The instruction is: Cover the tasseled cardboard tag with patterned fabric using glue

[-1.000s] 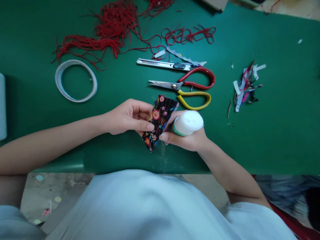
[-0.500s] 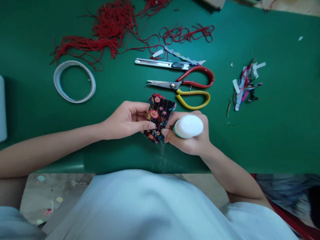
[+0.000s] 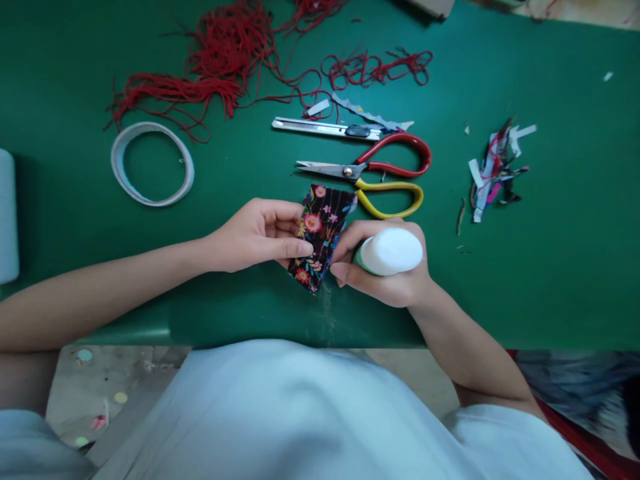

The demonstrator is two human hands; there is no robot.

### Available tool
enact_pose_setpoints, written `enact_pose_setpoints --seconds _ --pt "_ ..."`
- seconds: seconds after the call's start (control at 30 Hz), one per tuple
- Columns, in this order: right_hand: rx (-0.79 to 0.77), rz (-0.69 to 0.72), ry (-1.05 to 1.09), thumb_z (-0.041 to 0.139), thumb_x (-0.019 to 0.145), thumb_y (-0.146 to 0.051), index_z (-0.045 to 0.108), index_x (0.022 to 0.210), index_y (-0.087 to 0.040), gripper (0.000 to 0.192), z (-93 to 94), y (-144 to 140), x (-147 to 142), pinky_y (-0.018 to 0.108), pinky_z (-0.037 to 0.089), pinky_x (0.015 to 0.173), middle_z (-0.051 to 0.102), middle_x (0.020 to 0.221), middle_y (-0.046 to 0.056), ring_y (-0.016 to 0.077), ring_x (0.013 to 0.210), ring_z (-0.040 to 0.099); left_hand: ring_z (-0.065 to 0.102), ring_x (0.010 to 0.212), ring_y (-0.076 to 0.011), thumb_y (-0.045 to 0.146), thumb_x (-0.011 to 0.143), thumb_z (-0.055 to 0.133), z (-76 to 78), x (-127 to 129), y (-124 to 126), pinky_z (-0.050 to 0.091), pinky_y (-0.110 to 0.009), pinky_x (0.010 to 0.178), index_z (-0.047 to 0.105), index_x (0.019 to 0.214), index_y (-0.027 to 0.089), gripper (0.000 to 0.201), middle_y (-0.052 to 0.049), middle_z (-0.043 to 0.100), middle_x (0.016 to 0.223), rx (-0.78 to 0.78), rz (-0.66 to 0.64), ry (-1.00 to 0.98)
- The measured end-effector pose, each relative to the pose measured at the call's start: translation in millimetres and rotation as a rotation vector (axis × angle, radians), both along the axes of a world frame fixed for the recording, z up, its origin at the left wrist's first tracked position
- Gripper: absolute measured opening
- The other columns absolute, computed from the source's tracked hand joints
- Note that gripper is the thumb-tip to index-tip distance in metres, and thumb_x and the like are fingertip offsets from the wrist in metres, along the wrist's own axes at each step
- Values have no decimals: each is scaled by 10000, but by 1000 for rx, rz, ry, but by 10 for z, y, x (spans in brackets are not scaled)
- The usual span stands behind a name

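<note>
My left hand (image 3: 267, 235) pinches a small folded piece of black floral fabric (image 3: 325, 230), thumb on top and fingers beneath. Wrapped in my right hand (image 3: 385, 267) is a white bottle (image 3: 397, 251) with a little green showing low on its side; its base faces the camera and its tip is hidden. The right thumb and forefinger sit close by the fabric's right edge; I cannot tell whether they touch it. Just beyond the fabric lie scissors (image 3: 347, 171) with one red and one yellow handle.
A utility knife (image 3: 325, 128) lies behind the scissors. Tangled red cords (image 3: 230, 47) spread over the far side of the green table (image 3: 240, 153). A roll of tape (image 3: 116, 160) rests at left, and a small heap of scraps (image 3: 490, 177) at right.
My right hand with the bottle has shifted slightly right, away from the fabric. The fabric now lies flatter in my left hand, showing more of its floral face.
</note>
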State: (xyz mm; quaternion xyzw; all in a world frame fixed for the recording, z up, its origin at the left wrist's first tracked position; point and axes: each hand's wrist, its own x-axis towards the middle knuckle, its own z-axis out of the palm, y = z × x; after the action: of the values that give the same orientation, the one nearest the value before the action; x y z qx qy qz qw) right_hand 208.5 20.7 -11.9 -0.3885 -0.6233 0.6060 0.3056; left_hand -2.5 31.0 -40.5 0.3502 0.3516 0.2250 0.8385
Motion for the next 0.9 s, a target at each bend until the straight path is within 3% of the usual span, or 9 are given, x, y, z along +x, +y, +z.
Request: enact_pose_setpoints --seconds 0.33,0.6,0.77,0.9 --pt "-128 -37 56 821 694 -358 597 644 -185 287 -52 -8 -80 221 453 460 585 551 -37 92 473 538 680 655 -120 364 643 861 -15 -16 20 584 -181 563 663 839 141 356 -4 711 770 -17 -48 1" --pt "-129 -82 36 799 717 -309 545 638 -193 290 -93 -48 -94 223 440 453 566 490 -56 90 432 517 665 648 -107 324 625 873 44 24 -16 561 -153 546 639 784 126 345 -4 699 733 125 47 72" --pt "-111 -128 20 815 701 -326 558 639 -190 297 -79 -46 -97 209 423 426 572 505 -47 88 440 522 693 681 -136 376 676 838 13 17 -32 568 -180 544 662 885 136 364 -23 723 800 159 58 87" --pt "-173 -41 114 810 697 -333 603 670 -180 259 -59 -13 -65 201 428 407 626 533 -24 99 448 560 707 696 -145 391 702 819 -18 2 -26 569 -180 535 673 912 150 351 -24 737 841 111 49 51"
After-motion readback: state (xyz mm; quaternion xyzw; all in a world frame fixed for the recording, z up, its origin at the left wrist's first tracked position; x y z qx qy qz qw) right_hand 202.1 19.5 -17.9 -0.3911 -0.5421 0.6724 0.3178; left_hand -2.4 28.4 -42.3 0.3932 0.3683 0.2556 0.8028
